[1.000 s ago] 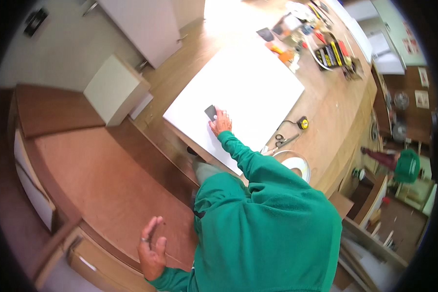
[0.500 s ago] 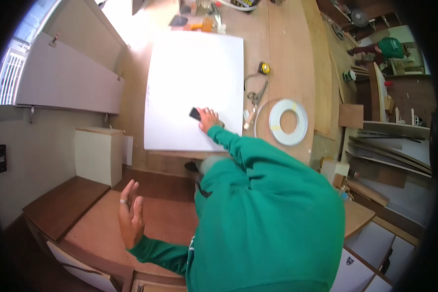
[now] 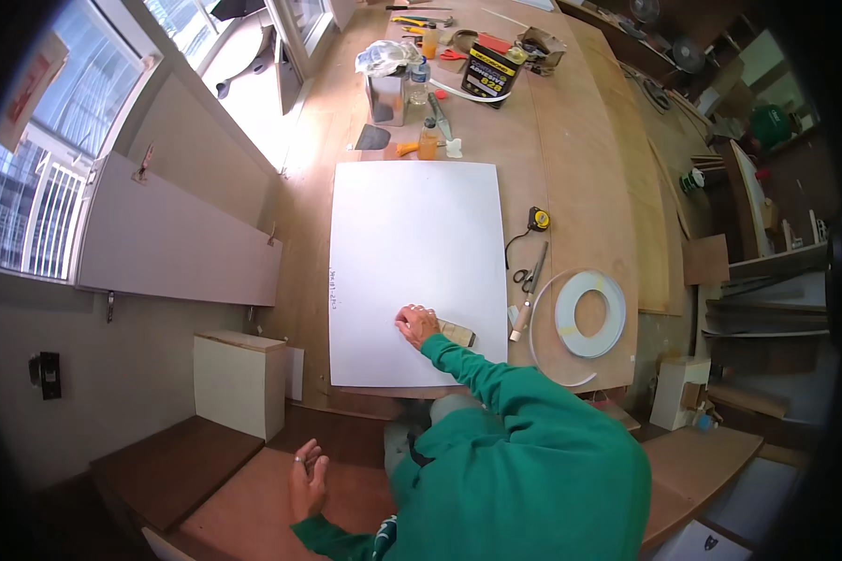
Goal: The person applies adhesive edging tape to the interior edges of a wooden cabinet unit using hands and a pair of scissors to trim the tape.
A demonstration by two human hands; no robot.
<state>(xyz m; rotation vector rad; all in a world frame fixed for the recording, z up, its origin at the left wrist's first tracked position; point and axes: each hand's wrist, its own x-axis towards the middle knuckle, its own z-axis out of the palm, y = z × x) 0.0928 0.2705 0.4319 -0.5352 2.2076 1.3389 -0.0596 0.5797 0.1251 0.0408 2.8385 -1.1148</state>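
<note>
My right hand (image 3: 419, 323) lies near the front of a large white board (image 3: 412, 243) on the workbench, its fingers curled down. From under that hand a flat light-brown block (image 3: 457, 333) sticks out to the right, and the hand seems closed on its other end, which is hidden. Low on the left, my left hand (image 3: 309, 481) is held in the air beside my body, fingers loosely bent and apart, with nothing in it. Small dark handwriting runs along the board's left edge.
Right of the board lie a yellow tape measure (image 3: 539, 220), scissors (image 3: 531, 269) and a white roll of edging strip (image 3: 566, 318). Bottles (image 3: 419, 82), a black tin (image 3: 489, 75) and hand tools stand behind it. A pale cabinet box (image 3: 239, 383) is at left; another person (image 3: 770, 125) is far right.
The view has shifted, showing more of the bench's far end. On the board, my right hand has turned; the dark piece by its fingers is now out of sight, and more of the block shows.
</note>
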